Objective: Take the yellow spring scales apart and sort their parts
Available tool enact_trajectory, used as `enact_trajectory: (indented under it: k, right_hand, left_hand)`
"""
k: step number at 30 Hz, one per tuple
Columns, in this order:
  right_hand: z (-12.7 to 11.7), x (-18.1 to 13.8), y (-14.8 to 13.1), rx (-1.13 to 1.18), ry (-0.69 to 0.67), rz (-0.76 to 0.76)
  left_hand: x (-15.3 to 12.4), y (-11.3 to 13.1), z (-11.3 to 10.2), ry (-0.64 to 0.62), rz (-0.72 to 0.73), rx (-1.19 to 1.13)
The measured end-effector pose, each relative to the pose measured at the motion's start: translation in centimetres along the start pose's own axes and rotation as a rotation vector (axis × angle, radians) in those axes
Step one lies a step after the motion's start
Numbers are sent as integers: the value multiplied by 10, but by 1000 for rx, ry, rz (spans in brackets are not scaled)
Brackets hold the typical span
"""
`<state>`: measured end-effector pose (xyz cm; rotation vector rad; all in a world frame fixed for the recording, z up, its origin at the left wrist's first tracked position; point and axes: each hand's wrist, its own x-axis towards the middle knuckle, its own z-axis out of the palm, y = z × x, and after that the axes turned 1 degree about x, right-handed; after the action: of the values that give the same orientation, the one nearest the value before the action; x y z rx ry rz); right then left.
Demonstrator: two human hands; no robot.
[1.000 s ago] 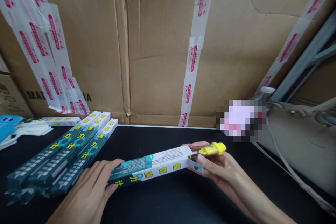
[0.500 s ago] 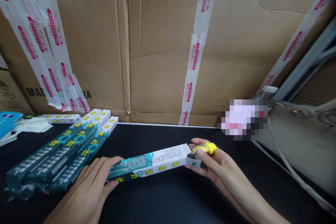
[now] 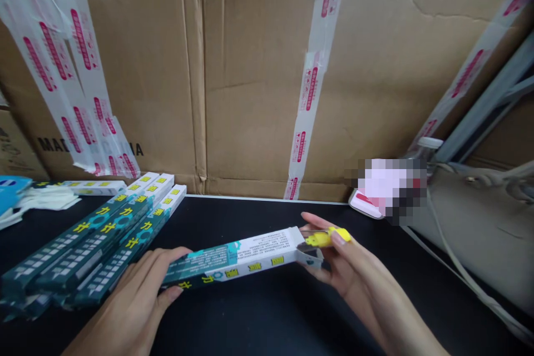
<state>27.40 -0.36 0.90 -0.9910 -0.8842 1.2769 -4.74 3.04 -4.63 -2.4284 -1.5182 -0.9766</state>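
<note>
The fingers of the left hand (image 3: 125,300) are clamped around the dark green end of a long slim carton (image 3: 254,253), thumb on the near side. From those fingers the carton reaches rightward, its white end open beside the fingers of the right hand (image 3: 359,264). These are closed on a clear tube with a yellow end (image 3: 321,239), thumb on the yellow part; the tube sits partly in the carton's mouth. An open end flap (image 3: 316,261) lies just below the tube, near the right fingers. Left of the left fingers, three similar boxes (image 3: 104,228) lie side by side on the black bench (image 3: 250,317); beyond them are another box (image 3: 98,187), white cloth-like pieces (image 3: 50,200) and a blue packet (image 3: 12,192). Ahead of both sets of fingers stands a large taped cardboard box (image 3: 250,94). Beyond the right fingers, to the right, are a partly pixelated pink object (image 3: 367,204), a white-capped bottle (image 3: 429,147) and a beige bag (image 3: 479,228) with pale cords (image 3: 492,301).
</note>
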Motion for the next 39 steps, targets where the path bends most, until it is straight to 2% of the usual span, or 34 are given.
enact_trajectory:
  k: [5, 10, 14, 18, 24, 27, 31, 39]
  right_hand:
    - [-3, 1, -3, -85, 0, 34]
    - [-3, 3, 4, -153, 16, 69]
    - [-2, 3, 7, -93, 76, 39]
    - [-1, 2, 5, 48, 24, 19]
    - [-3, 3, 6, -53, -2, 37]
    - [-6, 5, 4, -71, 32, 42]
    - [-8, 7, 1, -18, 81, 126]
    - [-4, 5, 4, 85, 79, 231]
  left_hand:
    - [-2, 1, 0, -18, 9, 11]
    - [-2, -6, 2, 0, 82, -10]
    - [-1, -9, 1, -33, 93, -14]
    - [-1, -7, 2, -9, 43, -33]
    - [1, -2, 1, -3, -50, -114]
    - [3, 1, -2, -19, -71, -160]
    - [3, 2, -4, -24, -74, -197]
    - [2, -1, -2, 4, -74, -182]
